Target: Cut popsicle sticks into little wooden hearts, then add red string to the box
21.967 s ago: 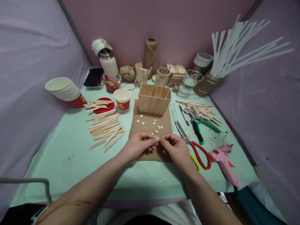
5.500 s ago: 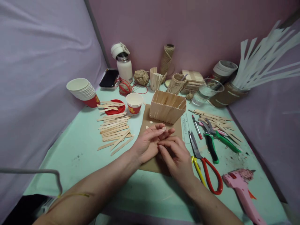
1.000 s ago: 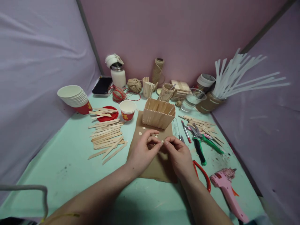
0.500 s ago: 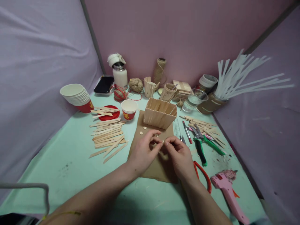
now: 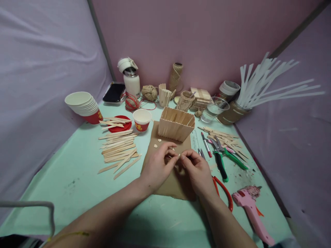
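Observation:
Over a brown cardboard sheet [image 5: 168, 186], my left hand [image 5: 160, 165] pinches a small pale wooden piece [image 5: 179, 155] between thumb and finger. The fingertips of my right hand [image 5: 197, 168] meet at the same piece from the right, pressed together. Its outline is too small to make out fully. Two more small wooden pieces [image 5: 155, 146] lie on the cardboard left of my fingers, and others are partly hidden behind my left fingers. A box of wooden sticks [image 5: 176, 127] stands upright on the cardboard's far part.
Flat wooden sticks [image 5: 120, 148] and paper cups [image 5: 142, 120] lie or stand to the left. On the right are green-handled pliers [image 5: 221, 167], red handles [image 5: 227, 196], a pink glue gun [image 5: 250, 210] and a marker [image 5: 207, 146]. Twine [image 5: 149, 93] and a bottle [image 5: 132, 84] stand behind.
Both hands hold nearly the same pose around the small piece. The whole view has shifted very slightly.

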Demonstrator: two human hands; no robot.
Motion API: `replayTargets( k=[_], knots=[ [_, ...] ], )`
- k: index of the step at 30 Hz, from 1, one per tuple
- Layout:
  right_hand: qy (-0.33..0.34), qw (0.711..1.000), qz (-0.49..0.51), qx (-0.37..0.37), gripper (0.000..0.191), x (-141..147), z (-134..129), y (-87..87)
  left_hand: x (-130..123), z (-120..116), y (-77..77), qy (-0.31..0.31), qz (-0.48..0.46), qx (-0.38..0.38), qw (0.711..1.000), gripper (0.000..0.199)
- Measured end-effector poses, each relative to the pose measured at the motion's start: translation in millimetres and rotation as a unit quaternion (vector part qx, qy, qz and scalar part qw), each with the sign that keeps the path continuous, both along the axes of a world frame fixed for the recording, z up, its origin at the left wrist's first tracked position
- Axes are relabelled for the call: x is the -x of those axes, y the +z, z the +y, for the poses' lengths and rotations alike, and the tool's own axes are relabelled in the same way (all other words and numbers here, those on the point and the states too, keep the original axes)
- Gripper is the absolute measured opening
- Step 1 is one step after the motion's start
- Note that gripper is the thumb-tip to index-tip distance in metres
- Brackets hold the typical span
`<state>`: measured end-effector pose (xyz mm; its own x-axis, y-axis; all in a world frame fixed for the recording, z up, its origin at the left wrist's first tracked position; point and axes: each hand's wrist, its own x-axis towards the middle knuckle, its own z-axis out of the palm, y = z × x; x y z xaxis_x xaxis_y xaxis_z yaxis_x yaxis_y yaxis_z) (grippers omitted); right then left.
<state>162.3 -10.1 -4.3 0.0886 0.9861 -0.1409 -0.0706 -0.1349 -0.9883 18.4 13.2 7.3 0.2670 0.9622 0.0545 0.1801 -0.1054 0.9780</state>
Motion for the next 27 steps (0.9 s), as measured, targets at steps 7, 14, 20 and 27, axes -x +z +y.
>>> replayTargets(
  k=[7,14,20,27],
  knots=[
    [0.000,1.000,-0.008,0.012,0.016,-0.9,0.9,-1.8,-0.1,0.8,1.4,0.006,0.011,0.014,1.000,0.023],
    [0.003,1.000,-0.009,0.017,0.016,-0.4,2.6,-2.8,-0.7,0.0,0.9,0.002,0.007,0.023,1.000,0.023],
    [0.005,1.000,-0.009,0.021,0.017,-1.5,2.2,-2.9,-0.1,1.3,-0.4,0.000,0.016,0.014,1.000,0.023],
    [0.006,0.999,-0.017,0.030,0.020,-1.6,1.2,-0.4,0.0,0.3,-1.3,-0.002,0.034,-0.002,0.999,0.025]
  ],
)
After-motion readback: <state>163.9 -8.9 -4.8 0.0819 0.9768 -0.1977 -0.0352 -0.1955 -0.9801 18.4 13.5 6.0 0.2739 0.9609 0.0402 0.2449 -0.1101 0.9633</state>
